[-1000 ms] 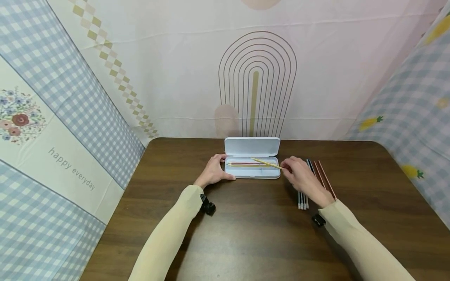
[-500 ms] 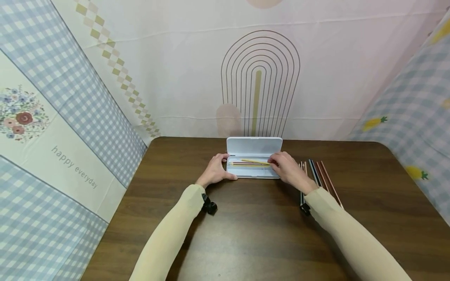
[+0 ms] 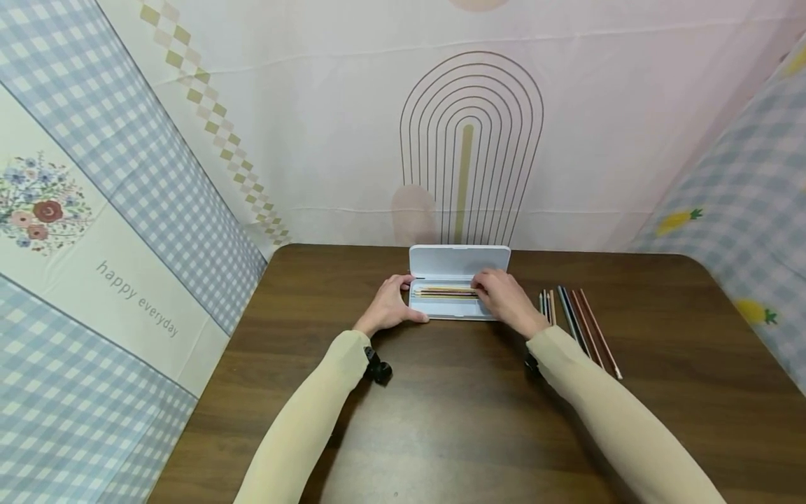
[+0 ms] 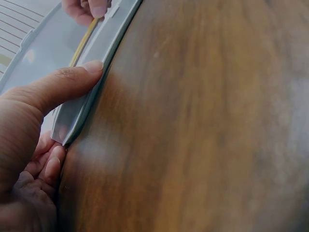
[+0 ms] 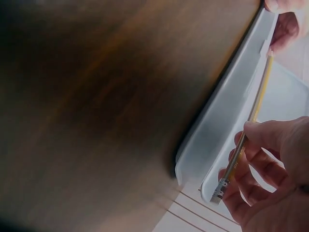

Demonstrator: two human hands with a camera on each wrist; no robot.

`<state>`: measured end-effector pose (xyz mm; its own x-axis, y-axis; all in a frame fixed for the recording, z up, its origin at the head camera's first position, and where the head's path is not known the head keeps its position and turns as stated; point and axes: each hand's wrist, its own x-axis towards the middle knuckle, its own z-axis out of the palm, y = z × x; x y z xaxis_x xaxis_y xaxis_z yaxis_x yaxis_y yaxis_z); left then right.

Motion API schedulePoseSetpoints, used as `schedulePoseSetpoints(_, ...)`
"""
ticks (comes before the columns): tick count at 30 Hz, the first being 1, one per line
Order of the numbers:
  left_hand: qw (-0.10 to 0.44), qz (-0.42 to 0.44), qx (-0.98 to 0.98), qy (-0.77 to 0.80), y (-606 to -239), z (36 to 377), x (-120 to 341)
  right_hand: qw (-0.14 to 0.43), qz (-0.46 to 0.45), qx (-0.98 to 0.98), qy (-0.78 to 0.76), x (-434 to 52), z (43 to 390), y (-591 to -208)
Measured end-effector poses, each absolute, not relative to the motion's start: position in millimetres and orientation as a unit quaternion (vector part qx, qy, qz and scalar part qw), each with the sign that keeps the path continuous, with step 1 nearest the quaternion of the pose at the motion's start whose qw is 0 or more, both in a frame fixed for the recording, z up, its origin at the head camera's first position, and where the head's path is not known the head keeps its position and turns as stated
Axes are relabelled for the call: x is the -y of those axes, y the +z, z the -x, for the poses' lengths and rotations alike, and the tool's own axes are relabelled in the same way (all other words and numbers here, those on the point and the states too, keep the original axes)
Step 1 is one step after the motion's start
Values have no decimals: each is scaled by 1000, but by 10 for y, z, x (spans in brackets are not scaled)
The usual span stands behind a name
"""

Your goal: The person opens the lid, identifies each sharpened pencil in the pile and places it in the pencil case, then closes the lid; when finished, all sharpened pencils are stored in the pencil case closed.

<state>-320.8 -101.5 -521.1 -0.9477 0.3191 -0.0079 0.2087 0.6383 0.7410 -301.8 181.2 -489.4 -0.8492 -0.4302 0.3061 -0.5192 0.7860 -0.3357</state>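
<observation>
A white pencil case (image 3: 450, 312) lies on the table with its lid (image 3: 456, 261) raised at the back. My left hand (image 3: 385, 305) grips the left end of the case, thumb (image 4: 79, 79) over the front edge and fingers curled round the far side. Several pencils (image 3: 441, 295) lie lengthwise inside the case. At the right end, over the tray, my right hand (image 3: 504, 299) pinches a yellow pencil (image 5: 262, 92) between thumb and fingers. This pencil lines up with those inside, its silvery end toward the right. My right hand covers the right part of the case.
To the right of the case several more pencils lie on the brown table (image 3: 428, 420), some dark (image 3: 569, 311), some reddish brown (image 3: 598, 329), partly under the right forearm. A patterned cloth (image 3: 315, 140) hangs behind the table's back edge.
My right hand has moved left over the case with the yellow pencil, which has gone from slanting across to lying along the other pencils. My left hand has kept its hold on the case.
</observation>
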Motion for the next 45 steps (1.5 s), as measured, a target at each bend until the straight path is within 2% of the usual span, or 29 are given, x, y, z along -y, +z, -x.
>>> schedulePoseSetpoints(6, 67, -145, -903, 399, -5212, 3213, 1001, 122, -253, 943, 178, -1756, 3121, -4928)
schedulePoseSetpoints(19, 69, -145, -903, 399, -5203, 3210, 989, 89, -189, 970, 126, -1618, 3182, -4925)
schedulePoseSetpoints(45, 65, -145, -902, 401, -5236, 3227, 1012, 118, -204, 972, 7, -1534, 3194, -4981)
